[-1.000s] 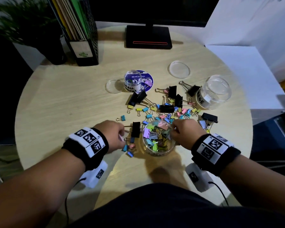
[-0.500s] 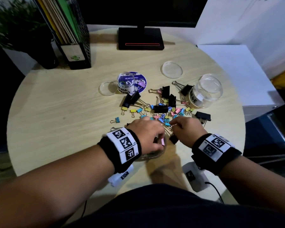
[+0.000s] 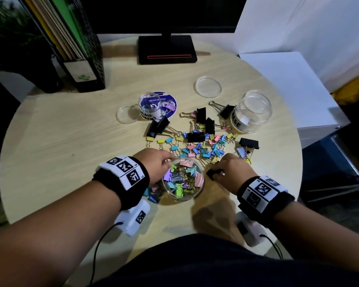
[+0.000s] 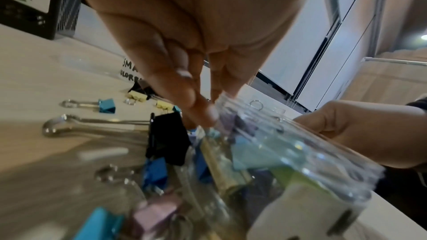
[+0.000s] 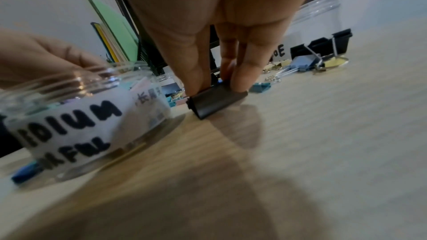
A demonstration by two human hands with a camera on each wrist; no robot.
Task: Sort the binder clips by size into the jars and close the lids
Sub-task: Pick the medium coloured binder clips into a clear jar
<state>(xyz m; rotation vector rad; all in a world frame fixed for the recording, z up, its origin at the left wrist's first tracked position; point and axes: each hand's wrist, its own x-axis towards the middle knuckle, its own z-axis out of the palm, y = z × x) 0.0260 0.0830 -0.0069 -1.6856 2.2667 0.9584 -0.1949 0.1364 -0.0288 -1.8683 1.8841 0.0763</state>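
The open medium jar (image 3: 182,200) (image 5: 69,121) (image 4: 289,143), part full of coloured clips, stands at the table's near middle. My left hand (image 3: 168,160) (image 4: 205,116) is at its far-left rim, straight fingertips drawn together, with nothing seen between them. Just right of the jar, my right hand (image 3: 215,172) (image 5: 217,87) pinches a black binder clip (image 3: 211,174) (image 5: 217,101) that touches the tabletop. Mixed loose clips (image 3: 203,146) lie behind. The small jar (image 3: 150,108) and the large jar (image 3: 252,112) stand open further back.
Two clear lids (image 3: 208,87) (image 3: 127,114) and a purple disc (image 3: 171,104) lie near the jars. A monitor base (image 3: 167,49), a black file holder (image 3: 85,75) and a plant pot stand at the back. A few clips (image 3: 151,193) lie left of the medium jar.
My left hand carried a pink clip over the medium jar, then drew back to its rim without it. My right hand took up a black clip beside the jar.
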